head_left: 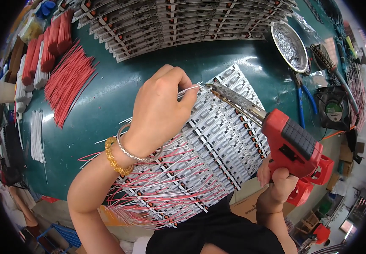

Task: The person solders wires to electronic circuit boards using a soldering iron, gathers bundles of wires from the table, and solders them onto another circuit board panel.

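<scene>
A panel of small silver circuit modules (217,127) lies slanted at the table's front edge. Pinched between the thumb and fingers of my left hand (162,108) are a few thin white wires (187,89), held over the panel's upper part. My right hand (282,182) grips a red soldering gun (291,146) by its handle. Its dark, crusted tip (222,89) points left, close to the wire ends; whether they touch, I cannot tell. Red and white wires (166,190) fan out across the panel's lower left part.
Many similar panels (149,25) are stacked at the back. Red wires (66,84) and white wires (37,137) lie in bundles at left. On the right are a metal bowl (306,61) with silvery scraps, blue-handled pliers (300,103), a coiled iron holder (323,57) and a black fan (333,108).
</scene>
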`<state>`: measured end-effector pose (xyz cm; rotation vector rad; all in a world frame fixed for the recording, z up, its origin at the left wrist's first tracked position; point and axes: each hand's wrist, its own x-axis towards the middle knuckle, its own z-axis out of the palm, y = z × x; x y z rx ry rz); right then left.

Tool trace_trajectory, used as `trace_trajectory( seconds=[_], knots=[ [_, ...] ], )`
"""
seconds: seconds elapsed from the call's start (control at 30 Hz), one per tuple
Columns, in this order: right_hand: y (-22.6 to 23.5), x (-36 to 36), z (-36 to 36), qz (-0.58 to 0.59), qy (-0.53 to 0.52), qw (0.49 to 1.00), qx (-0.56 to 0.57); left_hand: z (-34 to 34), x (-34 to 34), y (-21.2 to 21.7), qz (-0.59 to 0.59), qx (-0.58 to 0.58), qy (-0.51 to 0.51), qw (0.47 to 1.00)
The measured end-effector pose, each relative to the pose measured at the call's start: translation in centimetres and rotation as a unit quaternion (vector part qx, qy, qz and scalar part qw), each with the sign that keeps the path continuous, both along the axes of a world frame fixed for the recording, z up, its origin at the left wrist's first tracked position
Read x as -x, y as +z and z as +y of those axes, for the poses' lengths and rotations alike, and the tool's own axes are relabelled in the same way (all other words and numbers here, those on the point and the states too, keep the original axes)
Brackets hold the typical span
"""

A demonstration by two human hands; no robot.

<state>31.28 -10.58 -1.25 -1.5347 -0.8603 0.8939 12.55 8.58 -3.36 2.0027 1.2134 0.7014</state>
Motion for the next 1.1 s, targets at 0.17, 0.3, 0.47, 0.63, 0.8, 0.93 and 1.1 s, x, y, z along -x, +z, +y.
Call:
trace_trajectory(
  seconds=[0.17,0.3,0.47,0.63,0.8,0.93,1.1],
  knots=[
    [-0.5,0.0,-0.4,-0.05,0.013,0.998,-0.027,-0.1,0.0,-0.2,0.002,-0.007,-0.002,1.0],
    [0.2,0.3,-0.3,-0.021,-0.006,1.0,-0.002,-0.1,0.0,-0.2,0.006,-0.01,0.0,1.0],
    [0.4,0.5,-0.2,-0.008,0.001,1.0,0.006,-0.2,0.1,-0.8,-0.006,-0.027,-0.002,1.0],
    [-0.1,-0.2,-1.1,0.011,-0.016,0.999,-0.025,-0.2,-0.1,0.0,-0.071,-0.043,0.016,0.996],
    [0.0,-0.2,-1.4,0.014,-0.012,0.999,-0.03,-0.9,-0.5,-0.6,-0.088,-0.046,-0.014,0.995],
    [-0.1,-0.2,-1.8,0.015,0.005,1.0,0.003,-1.0,-0.5,-0.3,-0.066,-0.049,-0.01,0.997],
    [0.1,0.0,-1.6,0.029,-0.009,0.999,0.033,-1.1,-0.4,-0.3,-0.027,-0.068,-0.012,0.997]
  ],
)
